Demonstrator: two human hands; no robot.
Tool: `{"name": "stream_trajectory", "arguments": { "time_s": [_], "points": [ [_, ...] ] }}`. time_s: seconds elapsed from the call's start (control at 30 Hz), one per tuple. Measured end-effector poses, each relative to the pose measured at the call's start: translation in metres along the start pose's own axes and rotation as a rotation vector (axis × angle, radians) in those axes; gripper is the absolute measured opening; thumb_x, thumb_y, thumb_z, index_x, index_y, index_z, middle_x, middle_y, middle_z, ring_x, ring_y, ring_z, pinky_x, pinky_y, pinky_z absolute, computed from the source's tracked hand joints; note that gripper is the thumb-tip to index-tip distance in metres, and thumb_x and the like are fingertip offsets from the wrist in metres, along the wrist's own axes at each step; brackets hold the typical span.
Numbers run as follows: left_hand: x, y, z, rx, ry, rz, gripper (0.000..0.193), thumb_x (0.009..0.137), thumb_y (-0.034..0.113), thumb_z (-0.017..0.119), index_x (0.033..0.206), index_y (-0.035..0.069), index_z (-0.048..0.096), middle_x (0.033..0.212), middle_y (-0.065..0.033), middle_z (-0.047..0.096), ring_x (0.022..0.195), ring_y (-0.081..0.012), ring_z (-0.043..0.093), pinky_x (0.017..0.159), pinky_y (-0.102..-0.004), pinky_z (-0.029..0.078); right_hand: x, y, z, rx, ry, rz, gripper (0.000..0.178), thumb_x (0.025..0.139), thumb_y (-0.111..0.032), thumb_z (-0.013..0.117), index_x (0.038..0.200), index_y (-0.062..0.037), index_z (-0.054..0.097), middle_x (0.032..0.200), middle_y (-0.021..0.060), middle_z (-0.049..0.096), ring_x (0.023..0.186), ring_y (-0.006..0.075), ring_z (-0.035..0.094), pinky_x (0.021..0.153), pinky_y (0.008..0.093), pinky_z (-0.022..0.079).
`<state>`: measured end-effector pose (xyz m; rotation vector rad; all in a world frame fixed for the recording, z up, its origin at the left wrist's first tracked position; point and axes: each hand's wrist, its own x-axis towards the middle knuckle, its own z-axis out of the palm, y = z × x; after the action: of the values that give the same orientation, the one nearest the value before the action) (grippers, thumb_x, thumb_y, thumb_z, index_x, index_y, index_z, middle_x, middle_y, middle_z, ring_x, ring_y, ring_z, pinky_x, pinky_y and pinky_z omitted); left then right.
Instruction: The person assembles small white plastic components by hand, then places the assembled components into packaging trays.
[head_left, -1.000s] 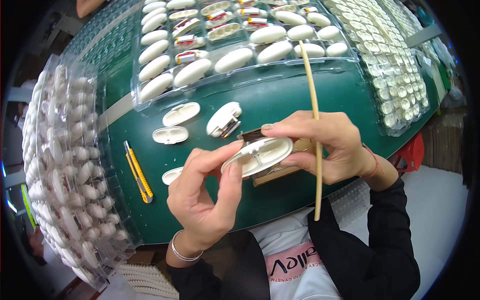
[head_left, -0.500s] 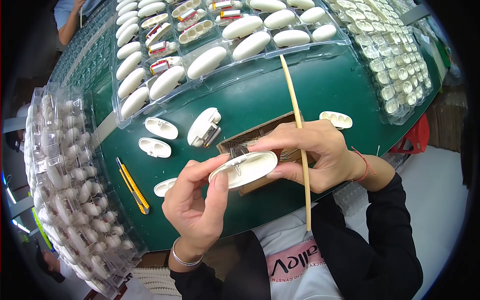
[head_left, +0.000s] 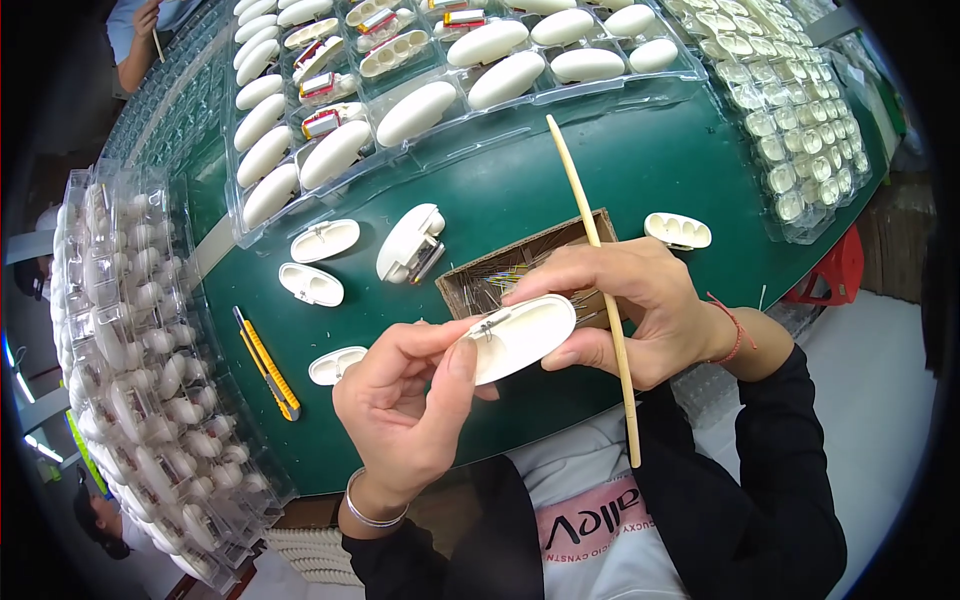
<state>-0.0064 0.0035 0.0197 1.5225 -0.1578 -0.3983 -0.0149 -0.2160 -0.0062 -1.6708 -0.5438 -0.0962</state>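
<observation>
Between both hands I hold a white oval plastic shell (head_left: 530,335), its hollow side up and a small metal clip at its left end. My left hand (head_left: 415,395) pinches that left end between thumb and fingers. My right hand (head_left: 640,310) grips the right end with thumb and index finger. A thin wooden stick (head_left: 588,215) is also lodged in my right hand, passing across the palm and sticking out both ways. Behind the shell, partly hidden by my hands, lies a cardboard box (head_left: 605,228) of fine metal pins.
Left of the box lie an assembled white case (head_left: 410,243), loose shells (head_left: 325,240) and a yellow utility knife (head_left: 268,362). Another shell (head_left: 678,231) is at right. A clear tray (head_left: 560,95) of white cases spans the back; stacked trays (head_left: 165,400) stand left. A co-worker's hand (head_left: 146,17) shows far left.
The shell has moved slightly right and tilted, its right end higher. The wooden stick has shifted, its lower end farther right. Both hands keep their hold.
</observation>
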Motion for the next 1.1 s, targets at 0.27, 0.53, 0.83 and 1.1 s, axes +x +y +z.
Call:
{"name": "stream_trajectory", "arguments": {
  "time_s": [0.27,0.53,0.83,1.1],
  "points": [
    [0.003,-0.01,0.004,0.157,0.082,0.14,0.017,0.088,-0.006,0.061,0.104,-0.01,0.064,0.079,-0.0097,0.066,0.065,-0.0084,0.058,0.056,-0.0188,0.046,0.001,0.0,0.002,0.013,0.02,0.03,0.037,0.083,-0.012,0.072,0.114,0.0037,0.062,0.099,0.0147,0.07,0.085,0.0228,0.07,0.074,0.029,0.054],
    [0.008,-0.014,0.006,0.488,0.007,0.366,0.027,0.076,-0.009,0.071,0.102,-0.005,0.067,0.078,-0.01,0.066,0.062,-0.0155,0.055,0.056,-0.0249,0.043,-0.001,0.001,0.004,-0.018,0.062,0.111,0.028,0.083,-0.003,0.067,0.111,0.0001,0.064,0.094,0.0136,0.071,0.081,0.023,0.071,0.069,0.0298,0.054],
    [0.007,-0.016,0.002,0.423,-0.036,0.167,0.022,0.082,-0.002,0.069,0.104,-0.003,0.066,0.081,-0.0086,0.066,0.064,-0.0131,0.056,0.057,-0.0236,0.045,0.001,-0.001,0.009,-0.084,0.033,0.039,0.019,0.086,-0.007,0.066,0.104,-0.0012,0.064,0.086,0.0137,0.069,0.072,0.0289,0.068,0.062,0.0324,0.052],
    [0.003,-0.016,0.014,0.342,0.047,0.156,0.018,0.085,-0.001,0.066,0.103,-0.005,0.064,0.084,-0.0098,0.066,0.071,-0.0114,0.061,0.063,-0.0227,0.049,-0.003,-0.004,0.009,-0.184,0.067,0.015,0.027,0.08,-0.001,0.068,0.106,0.0041,0.064,0.087,0.0164,0.069,0.072,0.0282,0.069,0.061,0.031,0.053]
  ]
}}
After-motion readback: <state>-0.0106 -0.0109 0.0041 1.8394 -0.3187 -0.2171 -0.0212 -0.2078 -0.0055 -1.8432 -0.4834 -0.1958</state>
